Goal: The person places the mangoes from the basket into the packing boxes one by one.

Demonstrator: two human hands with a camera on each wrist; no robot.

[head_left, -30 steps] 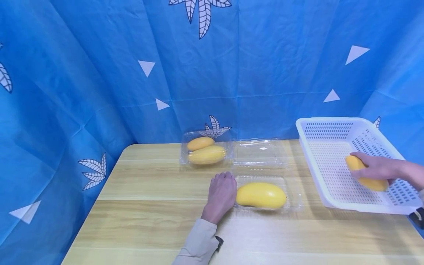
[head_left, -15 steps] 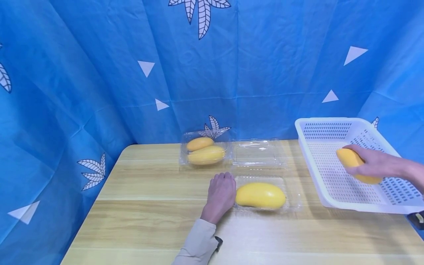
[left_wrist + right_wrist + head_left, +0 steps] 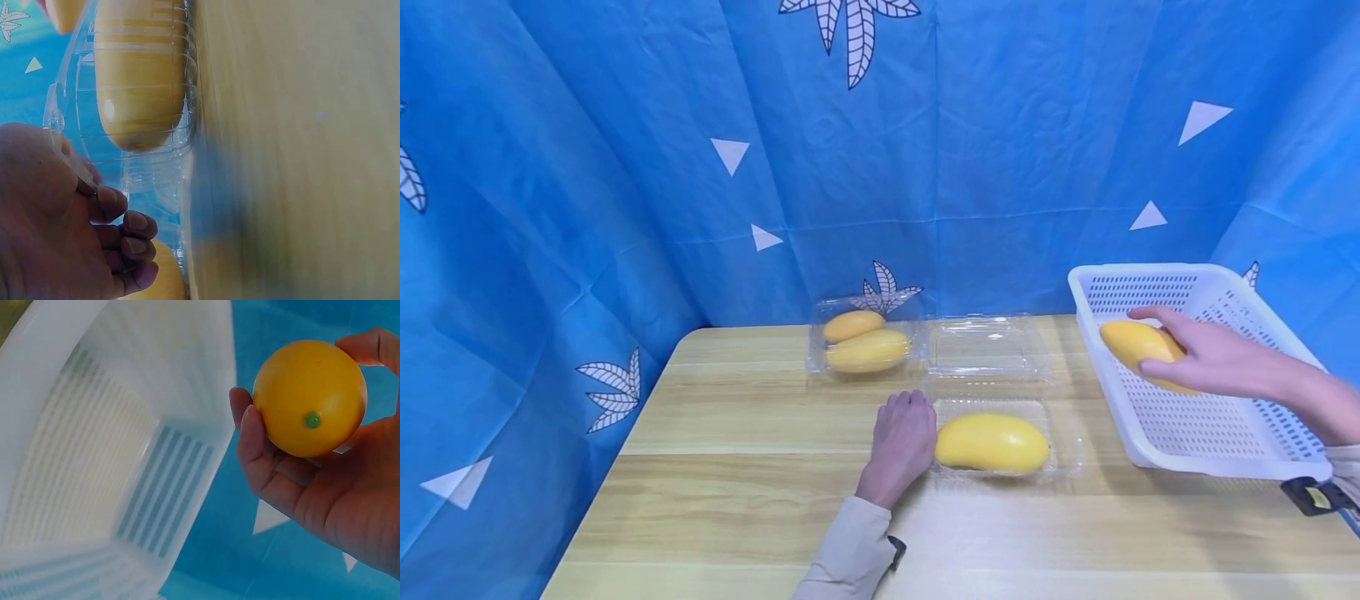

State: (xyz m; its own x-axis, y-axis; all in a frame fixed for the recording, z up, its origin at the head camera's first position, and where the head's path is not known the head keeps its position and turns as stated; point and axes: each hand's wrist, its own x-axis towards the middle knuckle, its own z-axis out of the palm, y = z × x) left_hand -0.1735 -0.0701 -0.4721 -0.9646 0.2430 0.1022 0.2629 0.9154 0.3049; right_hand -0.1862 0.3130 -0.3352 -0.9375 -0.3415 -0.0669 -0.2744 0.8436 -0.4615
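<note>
My right hand [image 3: 1210, 354] grips a yellow-orange mango [image 3: 1138, 346] above the left part of a white plastic basket [image 3: 1187, 467]. In the right wrist view, fingers and thumb wrap the mango [image 3: 306, 394], its green stem spot facing the camera. My left hand [image 3: 901, 442] is at the left edge of a clear plastic clamshell box [image 3: 1052, 408]. In the left wrist view, the rim of this box [image 3: 81, 169] runs between thumb and curled fingers. One large yellow mango [image 3: 992, 443] lies inside; the box's lid is open.
Behind the left hand, another clear box [image 3: 917, 333] holds a yellow mango [image 3: 868, 351] and a smaller orange one [image 3: 853, 326], with its lid [image 3: 981, 346] spread to the right. A blue curtain [image 3: 1000, 167] hangs behind the wooden table [image 3: 730, 500].
My right hand has lifted the mango from the basket's right part and carried it left and up, toward the basket's left rim. My left hand has stayed in place at the box.
</note>
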